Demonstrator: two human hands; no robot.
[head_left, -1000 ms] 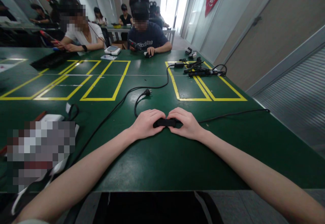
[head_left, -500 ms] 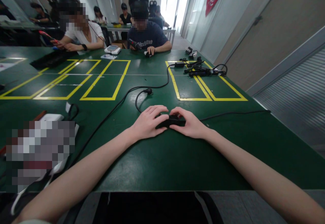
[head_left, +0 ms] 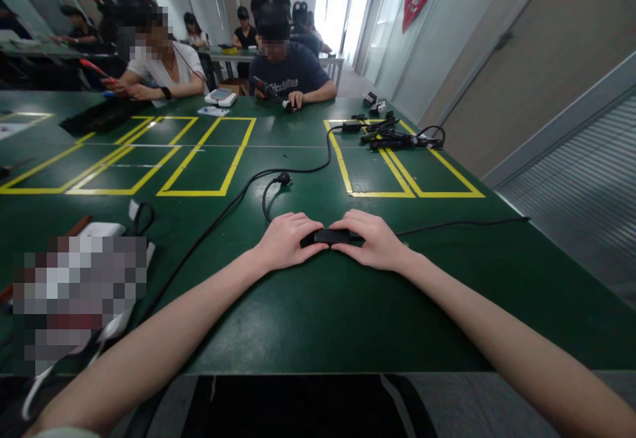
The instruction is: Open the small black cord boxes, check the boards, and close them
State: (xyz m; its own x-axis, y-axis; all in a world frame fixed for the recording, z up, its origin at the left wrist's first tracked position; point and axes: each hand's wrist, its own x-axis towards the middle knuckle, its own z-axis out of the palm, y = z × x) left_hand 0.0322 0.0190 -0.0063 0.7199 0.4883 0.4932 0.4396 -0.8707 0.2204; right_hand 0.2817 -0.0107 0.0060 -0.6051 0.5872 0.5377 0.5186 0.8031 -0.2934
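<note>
Between my two hands is a black power adapter [head_left: 332,236], held low over the table with its long side running left to right. My left hand [head_left: 288,242] grips the left end, fingers above and thumb along the near side. Around the right end my right hand [head_left: 372,240] is closed in the same way. From behind my left hand a short black lead curves up to a plug [head_left: 283,178] lying on the table. Another thin black cable [head_left: 462,223] leaves past my right hand toward the table's right edge.
On the green table [head_left: 308,319], yellow tape marks rectangles. A heap of black adapters and cables [head_left: 387,136] lies at the back right. A long black cable [head_left: 213,229] crosses on my left, beside a blurred item [head_left: 82,299]. Two people sit opposite, and a hand [head_left: 296,99] rests there.
My fingers have closed down on the adapter, which has turned so its flat face shows more. The plug has shifted slightly left.
</note>
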